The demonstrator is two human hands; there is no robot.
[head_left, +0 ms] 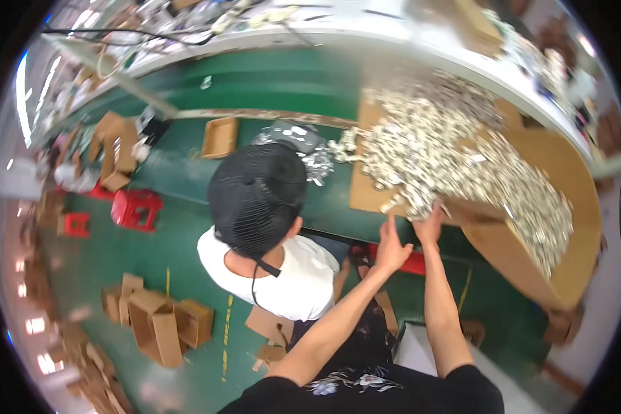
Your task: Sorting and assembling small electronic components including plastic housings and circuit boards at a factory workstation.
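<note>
A large heap of small pale, silvery pieces (421,148) lies on flattened cardboard at the right of the bench; their exact kind is too small to make out. My left hand (393,250) is at the heap's near edge, index finger stretched toward a loose piece (392,203) and thumb held apart. Close to its right, my right hand (429,224) reaches into the near edge of the pile, thumb and fingers spread, fingertips against the pieces. Beside it, an opened cardboard box (566,272) lies tilted, with more of the same pieces inside.
A person in a black cap (259,196) and white shirt is close on my left. Beyond them lie silvery packets (316,164) and a shallow cardboard tray (219,138). Red stools (136,209) and empty cartons (160,328) stand on the green floor. A white shelf (366,29) runs above the bench.
</note>
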